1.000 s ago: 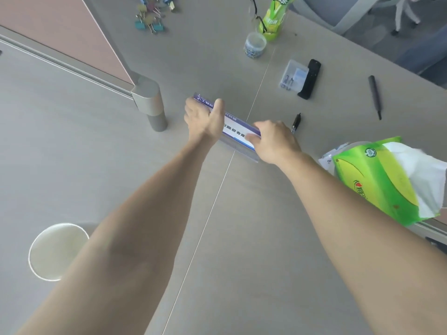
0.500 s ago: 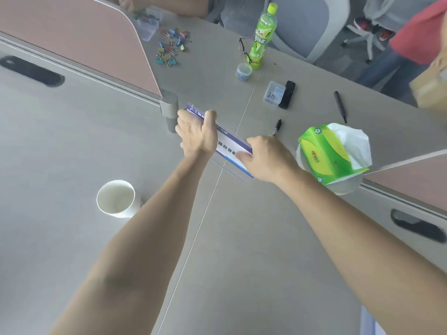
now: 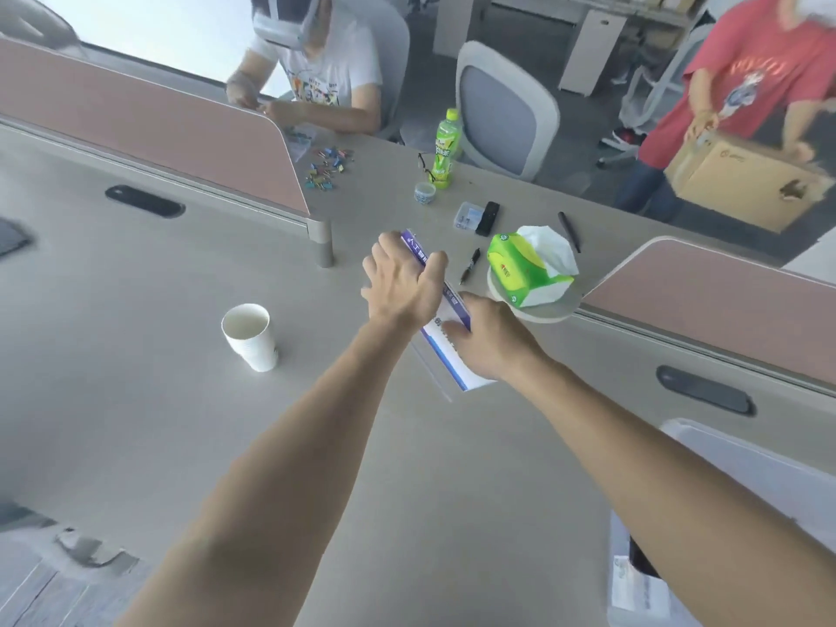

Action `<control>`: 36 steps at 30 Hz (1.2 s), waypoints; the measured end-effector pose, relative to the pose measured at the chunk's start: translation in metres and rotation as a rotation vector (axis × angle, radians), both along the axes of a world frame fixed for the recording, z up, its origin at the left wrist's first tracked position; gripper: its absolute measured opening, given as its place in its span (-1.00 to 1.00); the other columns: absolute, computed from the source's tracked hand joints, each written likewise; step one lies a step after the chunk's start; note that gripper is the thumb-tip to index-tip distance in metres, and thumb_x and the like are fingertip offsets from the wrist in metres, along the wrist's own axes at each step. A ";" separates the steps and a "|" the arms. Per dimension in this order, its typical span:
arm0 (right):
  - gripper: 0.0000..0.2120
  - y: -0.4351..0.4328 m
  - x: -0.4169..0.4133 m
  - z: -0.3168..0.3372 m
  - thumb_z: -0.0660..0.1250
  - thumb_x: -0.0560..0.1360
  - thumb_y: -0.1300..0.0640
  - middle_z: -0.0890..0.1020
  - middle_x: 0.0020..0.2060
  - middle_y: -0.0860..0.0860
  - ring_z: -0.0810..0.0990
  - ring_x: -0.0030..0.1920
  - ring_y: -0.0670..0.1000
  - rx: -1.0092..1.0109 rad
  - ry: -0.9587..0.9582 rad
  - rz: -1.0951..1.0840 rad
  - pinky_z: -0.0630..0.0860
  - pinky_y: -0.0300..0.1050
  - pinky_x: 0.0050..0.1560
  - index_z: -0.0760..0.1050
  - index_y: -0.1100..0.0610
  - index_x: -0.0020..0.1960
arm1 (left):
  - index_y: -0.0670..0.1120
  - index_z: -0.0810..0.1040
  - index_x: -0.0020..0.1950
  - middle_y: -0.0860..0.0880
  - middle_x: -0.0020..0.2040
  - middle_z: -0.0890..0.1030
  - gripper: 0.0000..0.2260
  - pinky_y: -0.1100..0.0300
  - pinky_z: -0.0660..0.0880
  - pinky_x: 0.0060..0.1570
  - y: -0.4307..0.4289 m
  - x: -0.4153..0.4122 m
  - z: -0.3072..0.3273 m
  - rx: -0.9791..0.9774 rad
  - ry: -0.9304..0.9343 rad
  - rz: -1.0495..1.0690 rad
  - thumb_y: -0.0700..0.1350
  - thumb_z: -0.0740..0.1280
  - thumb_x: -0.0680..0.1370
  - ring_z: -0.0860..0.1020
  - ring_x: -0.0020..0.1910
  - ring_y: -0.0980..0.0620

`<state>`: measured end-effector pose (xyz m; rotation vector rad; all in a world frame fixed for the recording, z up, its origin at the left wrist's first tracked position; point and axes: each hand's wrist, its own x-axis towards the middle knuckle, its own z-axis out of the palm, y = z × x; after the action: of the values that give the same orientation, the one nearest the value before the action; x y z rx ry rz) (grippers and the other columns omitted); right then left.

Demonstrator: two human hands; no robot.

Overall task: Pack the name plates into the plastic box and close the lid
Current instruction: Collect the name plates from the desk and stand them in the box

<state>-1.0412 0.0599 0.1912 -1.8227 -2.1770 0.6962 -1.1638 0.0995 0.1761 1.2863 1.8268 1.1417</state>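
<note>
Left of the name plate (image 3: 445,341) a paper cup (image 3: 249,335) stands well apart. The left hand (image 3: 400,287) grips the plate's far end, the right hand (image 3: 486,339) its near end; since a second ago the plate has swung nearer end-on, apparently lifted. The plastic box (image 3: 733,454) waits near and right of it, so carrying comes next.
</note>
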 end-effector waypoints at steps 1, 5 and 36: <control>-0.73 -0.011 0.008 0.002 0.24 0.57 0.13 0.44 -0.35 0.00 0.46 -0.21 0.20 0.021 -0.003 0.009 0.43 0.00 -0.23 0.24 0.07 -0.26 | -0.05 0.26 0.10 0.00 0.10 0.34 -0.63 -0.07 0.29 0.19 -0.013 0.007 0.005 0.020 -0.002 -0.022 0.14 0.17 0.42 0.27 0.14 -0.07; -0.85 -0.049 0.047 0.014 0.23 0.54 0.18 0.51 -0.31 0.08 0.46 -0.23 0.21 0.110 0.062 0.000 0.40 -0.03 -0.25 0.33 0.15 -0.19 | -0.05 0.19 0.41 -0.03 0.32 0.26 -0.45 0.07 0.15 0.34 -0.059 0.034 0.019 0.112 -0.095 -0.037 0.22 0.18 0.54 0.23 0.34 -0.06; -0.80 -0.215 0.218 0.111 0.17 0.46 0.22 0.27 -0.40 0.05 0.27 -0.45 0.05 0.217 0.145 -0.629 0.28 -0.21 -0.45 0.22 0.07 -0.30 | -0.12 0.47 0.14 -0.13 0.12 0.60 -0.42 -0.12 0.49 0.20 -0.238 0.227 0.019 -0.305 -0.373 -0.645 0.31 0.03 0.44 0.57 0.16 -0.18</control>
<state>-0.8232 -0.1553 0.3021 -2.0878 -1.3947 0.4113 -0.9370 -0.1387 0.1955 1.2433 1.1298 0.6575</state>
